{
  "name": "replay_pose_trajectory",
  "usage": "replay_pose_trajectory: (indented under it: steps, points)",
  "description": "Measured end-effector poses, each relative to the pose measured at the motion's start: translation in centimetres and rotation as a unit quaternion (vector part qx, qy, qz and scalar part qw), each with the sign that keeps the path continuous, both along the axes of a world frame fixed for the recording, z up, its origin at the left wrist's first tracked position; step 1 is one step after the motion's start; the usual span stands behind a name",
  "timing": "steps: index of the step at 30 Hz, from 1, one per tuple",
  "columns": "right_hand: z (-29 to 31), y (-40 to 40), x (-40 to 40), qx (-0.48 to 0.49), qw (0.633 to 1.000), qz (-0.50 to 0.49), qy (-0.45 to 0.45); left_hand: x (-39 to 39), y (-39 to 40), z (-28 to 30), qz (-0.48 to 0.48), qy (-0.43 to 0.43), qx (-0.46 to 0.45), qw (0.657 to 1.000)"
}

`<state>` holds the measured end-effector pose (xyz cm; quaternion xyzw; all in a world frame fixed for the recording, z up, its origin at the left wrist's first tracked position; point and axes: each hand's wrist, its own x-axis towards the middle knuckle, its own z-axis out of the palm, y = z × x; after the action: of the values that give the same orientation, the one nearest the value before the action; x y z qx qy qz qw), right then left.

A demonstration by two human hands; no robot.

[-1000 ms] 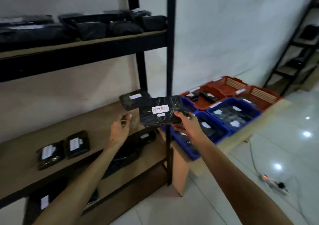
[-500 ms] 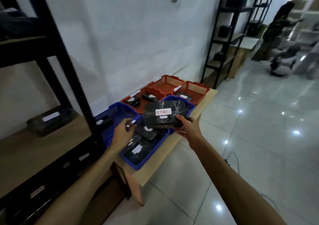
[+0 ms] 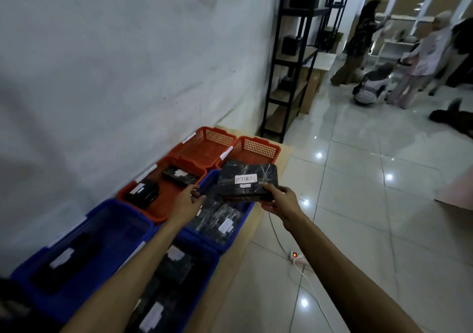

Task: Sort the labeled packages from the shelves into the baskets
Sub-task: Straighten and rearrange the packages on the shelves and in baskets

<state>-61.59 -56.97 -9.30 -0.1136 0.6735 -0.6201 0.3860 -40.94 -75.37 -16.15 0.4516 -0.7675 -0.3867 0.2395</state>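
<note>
Left hand (image 3: pixel 186 201) open, empty, over blue baskets (image 3: pixel 122 220) of wrapped packages. Black package (image 3: pixel 247 183), white "RETURN" label, pinched at near edge by right hand (image 3: pixel 279 201), above red baskets (image 3: pixel 204 148) on desk (image 3: pixel 282 164). Black shelf (image 3: pixel 289 59) beyond.

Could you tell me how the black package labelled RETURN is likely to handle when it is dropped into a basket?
The RETURN package stays flat though the right hand pinches one edge, so probably stiff and light. Its glossy wrap may be slippery.
</note>
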Motion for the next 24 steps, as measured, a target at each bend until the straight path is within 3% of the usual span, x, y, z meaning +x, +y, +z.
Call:
replay_pose_trajectory:
  steps: [9, 17, 24]
  points:
    - [-0.6, -10.5, -12.6, 0.011, 0.999, -0.028, 0.008, -12.4, -8.9, -1.5, -0.052, -0.038, 0.023, 0.998]
    - [-5.0, -22.5, -26.2, 0.029, 0.999, 0.035, 0.001, -24.6, -17.8, -6.8, -0.041, -0.085, 0.035, 0.995]
    - [-9.0, -30.7, -36.2, 0.073, 0.994, 0.061, -0.046, -33.9, -21.1, -10.8, 0.001, -0.212, 0.035, 0.977]
